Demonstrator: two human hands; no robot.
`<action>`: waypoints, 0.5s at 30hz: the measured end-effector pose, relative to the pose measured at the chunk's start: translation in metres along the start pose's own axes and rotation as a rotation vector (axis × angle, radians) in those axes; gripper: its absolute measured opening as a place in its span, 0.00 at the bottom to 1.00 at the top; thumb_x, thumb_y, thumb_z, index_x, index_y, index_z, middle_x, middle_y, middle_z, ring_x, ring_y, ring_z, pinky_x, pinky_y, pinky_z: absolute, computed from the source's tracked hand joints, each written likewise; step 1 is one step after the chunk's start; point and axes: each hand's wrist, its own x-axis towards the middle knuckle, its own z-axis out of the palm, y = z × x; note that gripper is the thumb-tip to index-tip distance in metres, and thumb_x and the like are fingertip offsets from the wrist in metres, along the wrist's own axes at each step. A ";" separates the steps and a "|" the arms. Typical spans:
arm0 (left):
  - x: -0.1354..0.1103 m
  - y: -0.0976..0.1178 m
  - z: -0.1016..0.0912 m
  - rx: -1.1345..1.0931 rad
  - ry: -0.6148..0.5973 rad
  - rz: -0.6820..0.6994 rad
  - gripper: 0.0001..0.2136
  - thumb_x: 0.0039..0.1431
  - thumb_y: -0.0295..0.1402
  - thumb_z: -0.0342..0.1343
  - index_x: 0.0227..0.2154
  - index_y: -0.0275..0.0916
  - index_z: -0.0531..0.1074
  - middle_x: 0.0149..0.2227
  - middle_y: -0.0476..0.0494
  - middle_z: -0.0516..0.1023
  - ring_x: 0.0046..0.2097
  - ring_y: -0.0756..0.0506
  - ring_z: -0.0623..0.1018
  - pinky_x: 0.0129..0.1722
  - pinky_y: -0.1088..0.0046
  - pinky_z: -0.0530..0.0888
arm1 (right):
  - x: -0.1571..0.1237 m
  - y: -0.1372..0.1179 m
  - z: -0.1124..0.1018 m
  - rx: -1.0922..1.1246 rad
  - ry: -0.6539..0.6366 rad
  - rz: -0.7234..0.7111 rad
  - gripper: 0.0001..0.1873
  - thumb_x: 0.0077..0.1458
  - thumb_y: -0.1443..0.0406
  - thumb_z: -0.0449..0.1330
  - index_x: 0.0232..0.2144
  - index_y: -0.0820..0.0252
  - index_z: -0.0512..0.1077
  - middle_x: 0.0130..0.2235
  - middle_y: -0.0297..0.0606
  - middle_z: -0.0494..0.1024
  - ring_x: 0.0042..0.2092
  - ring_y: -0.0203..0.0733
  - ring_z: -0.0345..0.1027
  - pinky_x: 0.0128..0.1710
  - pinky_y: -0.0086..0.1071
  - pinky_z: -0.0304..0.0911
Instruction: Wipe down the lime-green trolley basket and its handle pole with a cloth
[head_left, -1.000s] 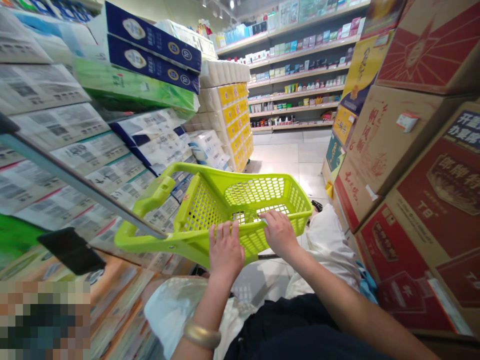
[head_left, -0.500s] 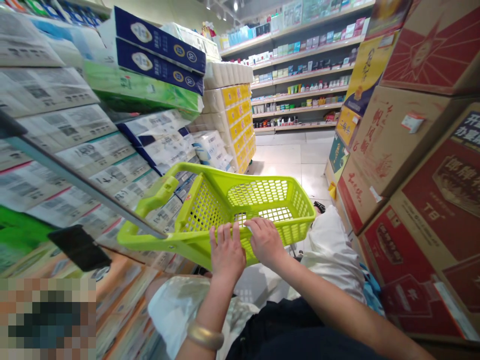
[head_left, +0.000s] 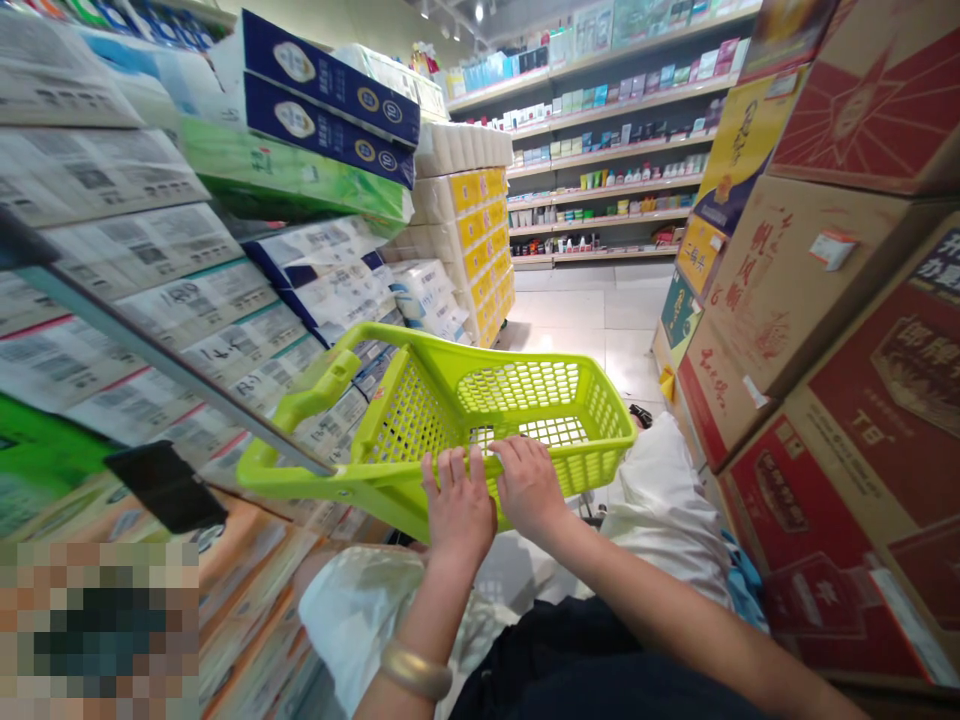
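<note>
A lime-green plastic shopping basket (head_left: 405, 415) with mesh walls hangs in front of me, and nothing shows inside it. My left hand (head_left: 457, 505) grips its near rim, with a gold bangle (head_left: 415, 670) on that wrist. Just beside it, my right hand (head_left: 529, 488) curls over the same rim, fingertips reaching inside. A long green handle (head_left: 311, 390) stretches away to the left of the hands, clear of both.
Stacked packs of paper goods (head_left: 142, 240) rise close on the left, and printed cardboard cartons (head_left: 817, 300) wall the right. A tiled aisle floor (head_left: 570, 325) runs ahead to shelves of small packaged goods (head_left: 607, 165). White fabric (head_left: 660, 510) lies below the basket.
My right hand has slid along the rim toward my left hand since the oldest frame. The basket and the view have drifted slightly, and both hands stay on the rim.
</note>
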 end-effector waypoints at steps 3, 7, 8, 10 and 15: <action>-0.001 -0.003 0.002 -0.002 0.004 0.003 0.23 0.54 0.29 0.51 0.55 0.34 0.66 0.51 0.33 0.70 0.58 0.35 0.65 0.65 0.48 0.51 | 0.001 -0.004 0.002 0.018 -0.027 -0.040 0.20 0.50 0.75 0.54 0.45 0.59 0.71 0.44 0.42 0.75 0.46 0.46 0.65 0.49 0.37 0.58; -0.002 -0.006 0.003 -0.013 0.010 0.011 0.26 0.51 0.28 0.52 0.56 0.35 0.65 0.52 0.34 0.70 0.58 0.36 0.65 0.65 0.49 0.51 | -0.005 0.016 -0.008 -0.001 -0.038 -0.046 0.21 0.49 0.75 0.54 0.46 0.59 0.71 0.44 0.42 0.75 0.46 0.46 0.65 0.50 0.37 0.58; -0.003 -0.006 0.004 -0.016 0.013 0.012 0.26 0.51 0.28 0.52 0.56 0.35 0.65 0.52 0.34 0.71 0.58 0.36 0.65 0.65 0.49 0.51 | -0.007 0.022 -0.011 -0.009 -0.030 -0.037 0.21 0.49 0.75 0.54 0.46 0.59 0.71 0.44 0.42 0.75 0.46 0.46 0.65 0.50 0.37 0.58; -0.003 -0.005 0.004 -0.020 0.019 0.011 0.26 0.50 0.28 0.52 0.55 0.34 0.65 0.52 0.33 0.71 0.59 0.36 0.66 0.65 0.48 0.51 | -0.011 0.032 -0.016 -0.024 -0.015 -0.018 0.21 0.49 0.75 0.53 0.46 0.59 0.71 0.44 0.42 0.75 0.47 0.46 0.64 0.50 0.37 0.58; -0.003 -0.004 0.004 -0.035 0.025 -0.002 0.26 0.50 0.28 0.52 0.55 0.34 0.66 0.52 0.32 0.71 0.58 0.35 0.66 0.65 0.47 0.51 | -0.011 0.024 -0.015 -0.046 -0.018 0.068 0.20 0.49 0.75 0.53 0.44 0.59 0.72 0.42 0.43 0.74 0.46 0.47 0.64 0.49 0.39 0.57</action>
